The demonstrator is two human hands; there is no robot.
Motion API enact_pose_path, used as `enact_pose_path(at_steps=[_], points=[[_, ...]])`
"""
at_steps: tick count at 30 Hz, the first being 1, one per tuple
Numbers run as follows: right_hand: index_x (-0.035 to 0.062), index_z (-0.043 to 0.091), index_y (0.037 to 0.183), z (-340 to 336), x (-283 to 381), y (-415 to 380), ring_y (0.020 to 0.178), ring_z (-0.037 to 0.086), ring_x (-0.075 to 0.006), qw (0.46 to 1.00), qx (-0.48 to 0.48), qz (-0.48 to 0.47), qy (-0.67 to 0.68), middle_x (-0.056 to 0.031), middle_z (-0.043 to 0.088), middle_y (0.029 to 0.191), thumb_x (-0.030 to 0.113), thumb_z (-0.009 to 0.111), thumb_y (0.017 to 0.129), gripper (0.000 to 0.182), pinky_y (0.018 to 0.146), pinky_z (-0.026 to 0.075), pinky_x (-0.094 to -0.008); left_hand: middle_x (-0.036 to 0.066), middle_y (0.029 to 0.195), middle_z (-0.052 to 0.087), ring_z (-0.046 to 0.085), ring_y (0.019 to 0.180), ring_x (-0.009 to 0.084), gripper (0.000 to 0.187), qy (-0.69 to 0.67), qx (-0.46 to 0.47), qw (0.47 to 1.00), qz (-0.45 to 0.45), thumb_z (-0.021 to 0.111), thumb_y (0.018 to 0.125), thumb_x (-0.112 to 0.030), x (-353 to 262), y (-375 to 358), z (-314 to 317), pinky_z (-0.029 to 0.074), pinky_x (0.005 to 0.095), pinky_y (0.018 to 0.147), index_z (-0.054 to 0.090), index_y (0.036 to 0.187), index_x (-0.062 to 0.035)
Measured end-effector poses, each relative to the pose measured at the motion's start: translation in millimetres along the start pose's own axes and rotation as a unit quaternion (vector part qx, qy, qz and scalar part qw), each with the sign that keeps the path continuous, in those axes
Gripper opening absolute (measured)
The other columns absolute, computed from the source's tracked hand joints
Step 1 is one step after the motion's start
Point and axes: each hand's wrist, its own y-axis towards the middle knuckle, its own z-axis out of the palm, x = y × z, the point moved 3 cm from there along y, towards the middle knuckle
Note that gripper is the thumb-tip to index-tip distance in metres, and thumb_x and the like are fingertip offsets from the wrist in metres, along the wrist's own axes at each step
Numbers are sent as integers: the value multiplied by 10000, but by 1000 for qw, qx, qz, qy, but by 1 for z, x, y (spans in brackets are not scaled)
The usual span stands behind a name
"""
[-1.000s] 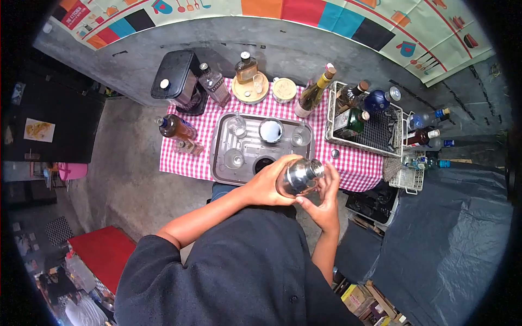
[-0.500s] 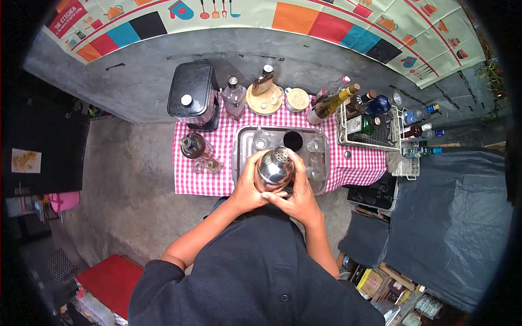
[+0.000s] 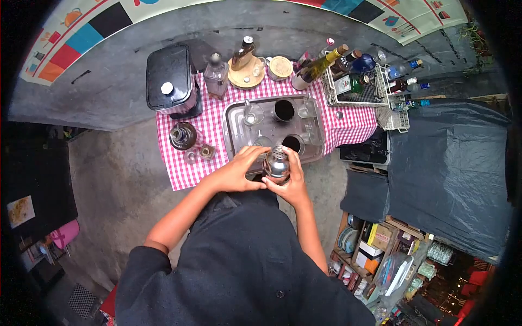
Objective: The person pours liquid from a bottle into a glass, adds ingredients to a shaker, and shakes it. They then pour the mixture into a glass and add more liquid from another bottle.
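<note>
The person wears a black shirt (image 3: 234, 261), matte and slightly coarse in the weave, with soft creases across the belly. One small round dark button (image 3: 280, 294) shows low on the front, close in colour to the cloth. The sleeves are short and loose: the left sleeve (image 3: 145, 266) ends near the elbow in a wide, plain opening, and the right sleeve (image 3: 337, 288) is of the same black cloth. Both forearms (image 3: 185, 213) are bare and slim. The fingers (image 3: 296, 169) are bare too, slender and rounded at the tips. Dark folds (image 3: 228, 201) gather at the waist; whether hem or legwear is hard to tell.
</note>
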Motion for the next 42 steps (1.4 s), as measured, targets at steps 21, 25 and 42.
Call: enact_pose_path(at_steps=[21, 25, 42], points=[[183, 407, 1438, 0, -75, -4, 1138, 541, -392, 977, 162, 71, -116, -168, 513, 1181, 84, 780, 660, 869, 955, 470, -451, 207, 1276, 476, 547, 1160, 414, 868, 140, -50, 984, -95, 825, 718, -246, 118, 47, 38, 474, 446, 958, 383, 1453, -111], [213, 394, 1467, 2, -82, -3, 1115, 548, -390, 977, 165, 65, -120, -167, 514, 1153, 92, 785, 652, 912, 946, 474, -451, 176, 1212, 530, 592, 1095, 399, 829, 140, -50, 984, -103, 837, 687, -268, 116, 50, 34, 495, 450, 907, 457, 1407, -111], [302, 321, 1519, 1, -69, -5, 1087, 572, -399, 951, 227, 108, -181, -199, 520, 1110, 125, 800, 658, 1001, 917, 501, -448, 149, 1228, 550, 587, 1124, 375, 768, 123, -77, 986, -84, 837, 685, -310, 122, 33, 43, 500, 448, 913, 490, 1345, -125]])
